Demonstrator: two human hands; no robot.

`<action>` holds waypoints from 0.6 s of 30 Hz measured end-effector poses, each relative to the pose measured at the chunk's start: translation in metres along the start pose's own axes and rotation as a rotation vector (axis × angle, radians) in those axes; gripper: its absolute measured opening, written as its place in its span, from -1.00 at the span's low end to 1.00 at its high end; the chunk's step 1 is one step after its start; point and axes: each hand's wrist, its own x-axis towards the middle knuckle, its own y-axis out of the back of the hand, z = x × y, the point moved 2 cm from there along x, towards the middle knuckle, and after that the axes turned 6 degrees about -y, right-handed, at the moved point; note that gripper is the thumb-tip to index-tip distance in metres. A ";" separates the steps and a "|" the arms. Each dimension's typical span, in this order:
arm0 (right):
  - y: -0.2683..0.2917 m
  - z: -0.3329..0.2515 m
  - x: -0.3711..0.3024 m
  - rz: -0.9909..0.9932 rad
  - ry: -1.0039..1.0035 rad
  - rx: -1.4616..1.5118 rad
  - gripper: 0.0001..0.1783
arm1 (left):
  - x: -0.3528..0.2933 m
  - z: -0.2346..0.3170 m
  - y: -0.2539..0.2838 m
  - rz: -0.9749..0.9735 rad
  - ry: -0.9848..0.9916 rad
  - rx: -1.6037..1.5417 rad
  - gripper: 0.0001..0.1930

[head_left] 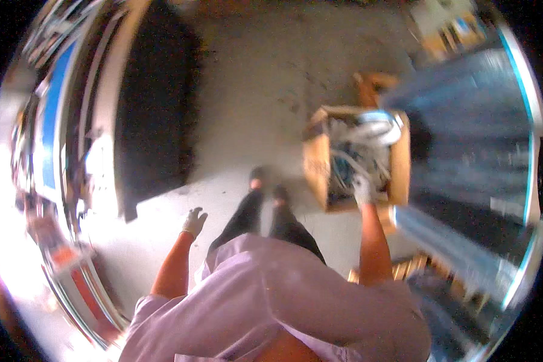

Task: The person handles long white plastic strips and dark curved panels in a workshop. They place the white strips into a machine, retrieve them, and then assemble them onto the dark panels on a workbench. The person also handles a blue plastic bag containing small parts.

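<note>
My left hand (194, 222), in a pale glove, hangs over the grey floor to the left of my legs. Its fingers are spread and nothing is in them. On the right, my gloved right hand (363, 189) reaches into the near part of an open cardboard box (317, 160). Inside lies a jumble of white and grey pieces (357, 148) that look like cables or tubing, with a pale rounded bundle (377, 128) at the far side. Blur hides the right fingers, so whether they grip anything does not show.
A long dark-sided bench or cabinet (157, 108) runs along the left, with cluttered shelving beyond it. To the right stand large stacks wrapped in dark film (470, 120). Wooden pallet slats (410, 265) show at lower right. My feet stand on the grey floor (253, 90).
</note>
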 end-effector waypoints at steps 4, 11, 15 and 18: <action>-0.004 -0.051 0.021 -0.090 -0.053 0.005 -0.74 | -0.117 -0.021 0.036 -0.073 0.468 -0.062 -0.47; -0.093 -0.034 0.146 -0.089 -0.116 0.170 -0.69 | -0.216 -0.091 0.005 0.344 0.728 -0.486 -0.53; -0.107 -0.266 0.133 -0.289 0.118 -0.085 -0.72 | -0.227 -0.136 0.015 0.724 0.854 -0.661 -0.59; -0.163 -0.431 0.111 -0.387 0.312 0.178 -0.76 | -0.178 -0.203 0.095 0.984 0.752 -0.603 -0.61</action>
